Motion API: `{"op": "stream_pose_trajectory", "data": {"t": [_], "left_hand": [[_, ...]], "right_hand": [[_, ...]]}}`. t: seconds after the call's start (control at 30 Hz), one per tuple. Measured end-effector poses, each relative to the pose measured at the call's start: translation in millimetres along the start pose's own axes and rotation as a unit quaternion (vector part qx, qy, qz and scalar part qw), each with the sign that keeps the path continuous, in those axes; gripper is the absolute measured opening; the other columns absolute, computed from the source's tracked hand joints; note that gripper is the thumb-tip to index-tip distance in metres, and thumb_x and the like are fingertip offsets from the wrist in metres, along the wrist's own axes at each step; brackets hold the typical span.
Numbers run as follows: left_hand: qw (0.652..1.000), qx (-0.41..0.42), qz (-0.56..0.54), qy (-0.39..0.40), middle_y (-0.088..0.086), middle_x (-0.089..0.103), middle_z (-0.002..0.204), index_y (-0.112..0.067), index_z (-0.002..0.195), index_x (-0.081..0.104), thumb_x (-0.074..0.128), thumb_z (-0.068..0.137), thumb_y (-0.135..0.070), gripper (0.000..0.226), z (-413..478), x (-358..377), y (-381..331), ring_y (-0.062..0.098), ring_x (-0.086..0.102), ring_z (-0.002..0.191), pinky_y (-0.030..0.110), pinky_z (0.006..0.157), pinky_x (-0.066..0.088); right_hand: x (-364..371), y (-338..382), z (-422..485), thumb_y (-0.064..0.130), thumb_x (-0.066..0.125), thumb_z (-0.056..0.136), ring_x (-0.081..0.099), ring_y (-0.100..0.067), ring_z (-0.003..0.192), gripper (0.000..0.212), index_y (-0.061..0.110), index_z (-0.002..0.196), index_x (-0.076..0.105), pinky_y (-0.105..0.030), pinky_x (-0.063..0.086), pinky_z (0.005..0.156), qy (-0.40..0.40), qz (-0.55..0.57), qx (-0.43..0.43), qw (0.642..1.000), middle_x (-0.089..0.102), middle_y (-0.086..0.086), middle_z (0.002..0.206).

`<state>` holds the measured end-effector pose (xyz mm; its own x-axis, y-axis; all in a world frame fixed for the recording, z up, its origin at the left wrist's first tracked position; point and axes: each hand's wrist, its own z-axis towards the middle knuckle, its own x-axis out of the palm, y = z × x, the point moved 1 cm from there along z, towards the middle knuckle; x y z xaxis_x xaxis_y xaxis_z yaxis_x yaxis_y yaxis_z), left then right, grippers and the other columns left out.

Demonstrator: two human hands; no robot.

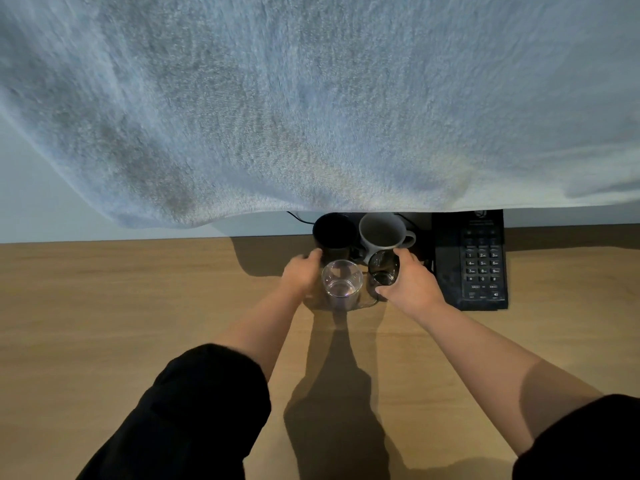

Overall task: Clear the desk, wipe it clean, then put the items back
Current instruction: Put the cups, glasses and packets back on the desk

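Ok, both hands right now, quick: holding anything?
Left hand: beside the clear glass, grip cannot be told.
Right hand: holds the dark glass.

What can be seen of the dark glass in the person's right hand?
The dark glass is a short, see-through tumbler, contents unclear. It is tilted, mouth toward the camera. The right hand grips it from the right, thumb near its base. It is right of the clear glass, in front of the white mug.

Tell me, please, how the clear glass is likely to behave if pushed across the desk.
The clear glass looks rigid and probably fragile; it could chip against the dark glass that the right hand grips beside it. Its smooth wall may be slippery. Upright and seemingly empty, it likely slides easily on the desk.
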<state>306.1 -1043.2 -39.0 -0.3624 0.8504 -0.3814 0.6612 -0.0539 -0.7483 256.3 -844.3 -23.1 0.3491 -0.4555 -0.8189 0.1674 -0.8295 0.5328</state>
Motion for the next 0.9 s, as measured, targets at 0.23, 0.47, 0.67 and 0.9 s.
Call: {"op": "stream_pose_trajectory", "data": {"t": [0.23, 0.47, 0.67, 0.9], "left_hand": [[0.995, -0.042, -0.062, 0.065, 0.018, 0.061, 0.113, -0.002, 0.108, 0.061, 0.06, 0.093, -0.013, 0.019, -24, 2, 11, 0.035, 0.068, 0.08, 0.048, 0.073, 0.06], [0.998, 0.001, -0.058, 0.024, 0.008, 0.058, 0.074, -0.002, 0.082, 0.062, 0.056, 0.093, -0.009, 0.015, -20, 1, 5, 0.026, 0.068, 0.062, 0.04, 0.06, 0.061], [0.996, -0.016, -0.088, 0.024, 0.01, 0.064, 0.078, -0.002, 0.085, 0.065, 0.059, 0.091, -0.009, 0.011, -14, 2, 5, 0.027, 0.071, 0.061, 0.044, 0.068, 0.062], [0.992, -0.024, -0.122, 0.017, 0.015, 0.065, 0.096, 0.006, 0.115, 0.061, 0.065, 0.093, -0.015, 0.031, -14, 5, 2, 0.022, 0.066, 0.063, 0.036, 0.063, 0.061]], "right_hand": [[2, 3, -2, 0.024, 0.08, 0.074, 0.055, -0.028, 0.115, 0.079, 0.016, 0.139, 0.038, -0.036, 0.047, 0.091, -0.019, 0.011, 0.001, 1.0, 0.05, -0.007, 0.134], [5, 3, -3, 0.024, 0.08, 0.074, 0.053, -0.029, 0.119, 0.082, 0.015, 0.142, 0.036, -0.038, 0.047, 0.095, -0.025, 0.027, 0.011, 0.999, 0.046, -0.007, 0.138], [6, 5, -3, 0.024, 0.08, 0.074, 0.053, -0.028, 0.12, 0.082, 0.015, 0.142, 0.035, -0.038, 0.048, 0.095, -0.033, 0.034, 0.016, 0.999, 0.045, -0.006, 0.14], [8, 9, 1, 0.026, 0.078, 0.078, 0.053, -0.031, 0.119, 0.081, 0.013, 0.143, 0.032, -0.038, 0.048, 0.091, -0.035, 0.017, 0.021, 0.999, 0.041, -0.008, 0.144]]}}
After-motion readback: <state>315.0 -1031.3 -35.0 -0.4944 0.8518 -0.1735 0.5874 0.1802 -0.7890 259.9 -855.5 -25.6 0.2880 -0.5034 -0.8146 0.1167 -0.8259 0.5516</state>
